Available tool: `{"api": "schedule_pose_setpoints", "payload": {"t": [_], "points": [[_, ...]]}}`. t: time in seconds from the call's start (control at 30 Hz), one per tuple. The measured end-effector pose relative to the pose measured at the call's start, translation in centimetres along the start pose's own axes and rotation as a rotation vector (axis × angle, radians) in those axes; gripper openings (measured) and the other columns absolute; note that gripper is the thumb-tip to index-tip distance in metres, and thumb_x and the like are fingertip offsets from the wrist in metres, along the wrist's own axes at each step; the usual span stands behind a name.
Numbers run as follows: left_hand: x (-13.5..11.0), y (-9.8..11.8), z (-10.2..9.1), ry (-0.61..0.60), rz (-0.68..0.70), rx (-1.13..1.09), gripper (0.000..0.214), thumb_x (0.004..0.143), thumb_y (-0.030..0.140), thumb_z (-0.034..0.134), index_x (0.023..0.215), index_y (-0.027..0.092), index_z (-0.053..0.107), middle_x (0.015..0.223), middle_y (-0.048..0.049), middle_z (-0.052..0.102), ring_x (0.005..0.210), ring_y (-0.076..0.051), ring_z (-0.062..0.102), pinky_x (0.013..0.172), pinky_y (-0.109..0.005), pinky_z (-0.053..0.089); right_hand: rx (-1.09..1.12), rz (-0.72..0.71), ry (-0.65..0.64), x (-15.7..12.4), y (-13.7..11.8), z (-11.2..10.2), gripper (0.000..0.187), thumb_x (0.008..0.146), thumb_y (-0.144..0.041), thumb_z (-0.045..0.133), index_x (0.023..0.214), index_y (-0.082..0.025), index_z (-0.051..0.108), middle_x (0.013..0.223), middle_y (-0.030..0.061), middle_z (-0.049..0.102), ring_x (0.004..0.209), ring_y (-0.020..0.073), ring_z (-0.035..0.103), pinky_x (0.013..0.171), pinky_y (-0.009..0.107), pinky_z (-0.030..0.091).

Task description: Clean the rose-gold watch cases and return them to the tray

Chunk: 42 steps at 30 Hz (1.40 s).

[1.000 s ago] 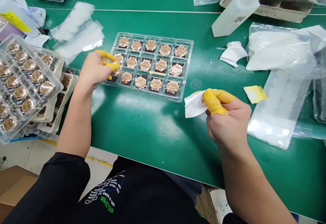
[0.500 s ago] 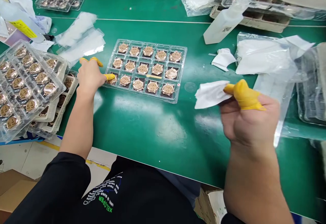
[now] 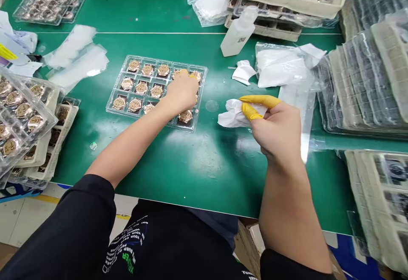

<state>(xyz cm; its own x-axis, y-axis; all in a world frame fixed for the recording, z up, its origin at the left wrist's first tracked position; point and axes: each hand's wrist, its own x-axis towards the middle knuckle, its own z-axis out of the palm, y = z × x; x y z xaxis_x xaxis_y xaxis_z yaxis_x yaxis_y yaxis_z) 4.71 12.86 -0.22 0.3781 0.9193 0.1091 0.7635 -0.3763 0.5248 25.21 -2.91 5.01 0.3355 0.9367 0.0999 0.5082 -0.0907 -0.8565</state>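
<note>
Head view: L hand [image 3: 181, 93] over rose-gold watch faces [image 3: 142, 87] in clear blister tray [image 3: 115, 80], grip unclear; R hand [image 3: 274, 127] closed, pinching white wipe [image 3: 231, 114] w/ yellow finger cots [image 3: 258, 100].

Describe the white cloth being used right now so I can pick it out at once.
On the green workbench, look right of the clear tray of rose-gold watch cases. The crumpled white cloth is pinched in the right hand by yellow finger cots. Unlike the white scrap lying loose further up, it is held in the hand.
</note>
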Motion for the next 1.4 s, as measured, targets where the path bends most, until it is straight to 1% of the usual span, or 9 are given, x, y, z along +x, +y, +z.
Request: {"api": "schedule_pose_setpoints", "payload": {"t": [0.13,0.2,0.3,0.4,0.5,0.63,0.8,1.03,1.4], "points": [[-4.5,1.3,-2.3,0.045,0.083,-0.081,0.02,0.077,0.004,0.073,0.089,0.015,0.062,0.087,-0.0093,0.062,0.111,-0.036,0.062,0.104,-0.057,0.049,0.172,0.079,-0.015,-0.1,-0.5,0.3,0.022,0.083,-0.032,0.075,0.101,-0.022,0.082,0.096,0.006,0.08,0.087,0.0237,0.075,0.086,0.045,0.062],[-7.6,2.3,-2.5,0.113,0.14,-0.365,0.017,0.088,0.012,0.068,0.1,0.019,0.059,0.093,-0.0063,0.063,0.106,-0.028,0.064,0.1,-0.049,0.053,0.186,0.047,-0.021,-0.3,-0.9,0.5,0.023,0.083,-0.034,0.076,0.102,-0.023,0.082,0.097,0.0052,0.08,0.09,0.0229,0.074,0.092,0.046,0.061],[-11.9,3.3,-1.8,-0.002,0.125,-0.965,0.019,0.102,0.036,0.062,0.113,0.026,0.05,0.101,-0.0023,0.065,0.083,-0.015,0.07,0.077,-0.033,0.061,0.161,0.007,-0.026,-0.9,-1.4,1.0,0.022,0.084,-0.031,0.075,0.104,-0.024,0.083,0.103,0.0048,0.081,0.096,0.0226,0.075,0.096,0.045,0.061],[-14.0,3.2,-0.7,-0.056,0.079,-1.199,0.039,0.092,0.048,0.078,0.113,0.024,0.055,0.1,-0.0014,0.07,0.081,-0.012,0.073,0.073,-0.025,0.063,0.177,-0.013,-0.039,-1.8,-1.9,1.7,0.022,0.084,-0.028,0.078,0.105,-0.025,0.084,0.1,0.0045,0.082,0.09,0.0214,0.076,0.084,0.04,0.064],[-14.2,2.4,-0.1,0.02,0.036,-1.182,0.049,0.077,0.044,0.093,0.111,0.021,0.068,0.099,-0.0025,0.075,0.092,-0.014,0.077,0.087,-0.026,0.066,0.278,-0.095,-0.065,-2.8,-2.2,2.9,0.024,0.085,-0.032,0.08,0.107,-0.026,0.084,0.104,0.0035,0.084,0.089,0.0205,0.077,0.078,0.035,0.065],[-14.1,1.7,0.3,0.073,0.022,-1.152,0.035,0.078,0.045,0.091,0.099,0.019,0.078,0.099,-0.0042,0.078,0.091,-0.016,0.079,0.085,-0.026,0.068,0.193,-0.393,-0.114,-4.1,-2.3,4.7,0.022,0.089,-0.028,0.076,0.109,-0.029,0.084,0.098,0.0017,0.084,0.08,0.0182,0.078,0.069,0.031,0.063],[-14.5,2.0,0.3,0.113,0.024,-1.149,0.033,0.083,0.043,0.087,0.105,0.02,0.082,0.103,-0.0054,0.083,0.093,-0.019,0.082,0.088,-0.029,0.069,-0.064,-0.798,0.122,-4.0,-1.0,5.4,0.035,0.084,-0.01,0.072,0.109,-0.031,0.084,0.085,0.002,0.083,0.075,0.0196,0.077,0.063,0.03,0.058],[-14.6,2.2,-0.6,0.34,0.208,-0.735,0.018,0.087,0.021,0.082,0.104,0.023,0.085,0.102,-0.0042,0.085,0.089,-0.017,0.081,0.081,-0.027,0.068,0.001,-0.873,0.195,-3.2,-0.2,6.0,0.036,0.085,-0.009,0.069,0.109,-0.032,0.082,0.072,-0.001,0.076,0.059,0.0163,0.068,0.053,0.03,0.05],[-14.6,2.0,-0.2,0.415,0.295,-0.576,0.016,0.088,0.019,0.08,0.103,0.021,0.084,0.098,-0.0036,0.085,0.082,-0.014,0.078,0.077,-0.023,0.064,-0.076,-0.758,0.089,-3.5,-1.0,5.1,0.024,0.09,-0.017,0.071,0.106,-0.03,0.082,0.077,-0.0004,0.077,0.063,0.0149,0.066,0.056,0.028,0.044]]}}
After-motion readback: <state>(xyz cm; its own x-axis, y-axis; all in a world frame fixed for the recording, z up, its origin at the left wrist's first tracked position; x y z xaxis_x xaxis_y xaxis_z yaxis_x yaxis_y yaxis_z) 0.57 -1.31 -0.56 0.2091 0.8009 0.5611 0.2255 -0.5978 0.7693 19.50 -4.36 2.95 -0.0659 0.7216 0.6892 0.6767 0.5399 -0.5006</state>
